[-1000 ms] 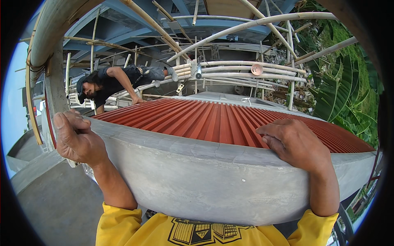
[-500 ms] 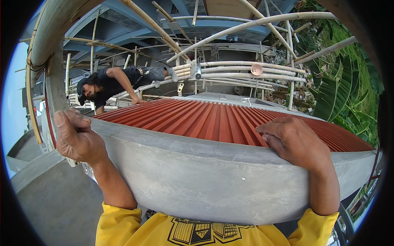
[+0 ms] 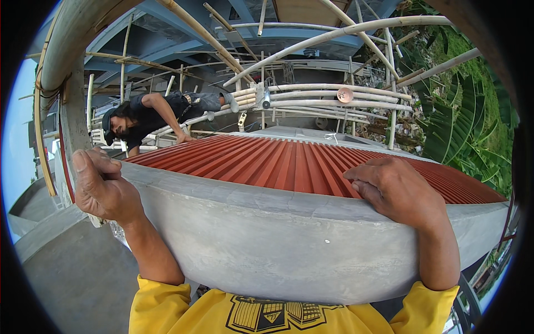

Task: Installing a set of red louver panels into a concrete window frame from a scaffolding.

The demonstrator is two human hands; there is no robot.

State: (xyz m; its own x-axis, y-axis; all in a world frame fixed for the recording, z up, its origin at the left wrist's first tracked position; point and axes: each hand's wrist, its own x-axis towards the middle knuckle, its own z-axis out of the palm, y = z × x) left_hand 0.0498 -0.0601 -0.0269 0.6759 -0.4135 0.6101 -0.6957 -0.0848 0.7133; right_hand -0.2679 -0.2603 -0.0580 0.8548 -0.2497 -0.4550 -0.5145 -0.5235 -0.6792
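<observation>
My left hand (image 3: 103,186) is raised at the left end of a grey concrete parapet (image 3: 267,245), fingers curled against the thumb; whatever they might hold I cannot make out. My right hand (image 3: 403,197) is over the parapet's top edge at the right, fingers loosely bent and apart, nothing visible between them. Just past the edge run red-orange ribbed panels or slats (image 3: 289,164), fanning across the fisheye picture. Another person (image 3: 156,117) in dark top and cap lies or leans along the bamboo scaffolding at upper left, a hand near the red ribs' far edge.
Bamboo scaffold poles (image 3: 334,104) cross beyond the parapet, high above ground with debris. A round pinkish object (image 3: 345,94) rests on them. A thick post (image 3: 72,111) and thin upright strips stand close at left. Broad-leaved plants (image 3: 461,122) are at right, blue-grey beams (image 3: 178,28) at top.
The view has shifted very slightly, so the scene sits a few pixels further left and up. My hands and the other person look almost unchanged.
</observation>
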